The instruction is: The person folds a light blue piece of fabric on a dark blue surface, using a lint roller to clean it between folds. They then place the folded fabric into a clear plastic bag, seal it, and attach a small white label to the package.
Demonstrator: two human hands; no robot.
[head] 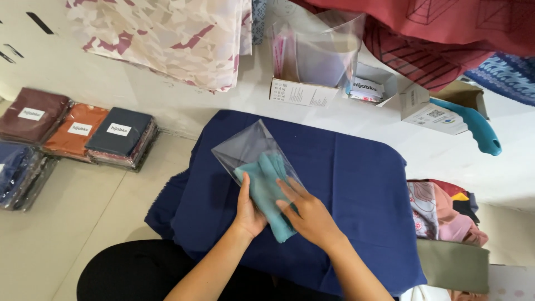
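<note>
Both hands are down on the navy cloth (356, 184) that covers the worktop, working a folded teal cloth (266, 192) partway into a clear plastic bag (251, 147). The left hand (249, 210) lies along the teal cloth's left edge, fingers together and flat, thumb tucked under the fold, so it steadies more than it pinches. The right hand (307, 212) lies over the cloth's right side with fingers spread and pressed down. The cloth's long axis runs from the near edge of the worktop up and to the left, toward the bag's closed far corner; its far end is already inside the bag's mouth, its near end still sticks out by the wrists (both hands equally close). Off to the left, stacks of bagged cloths (78, 131) wait on the floor.
</note>
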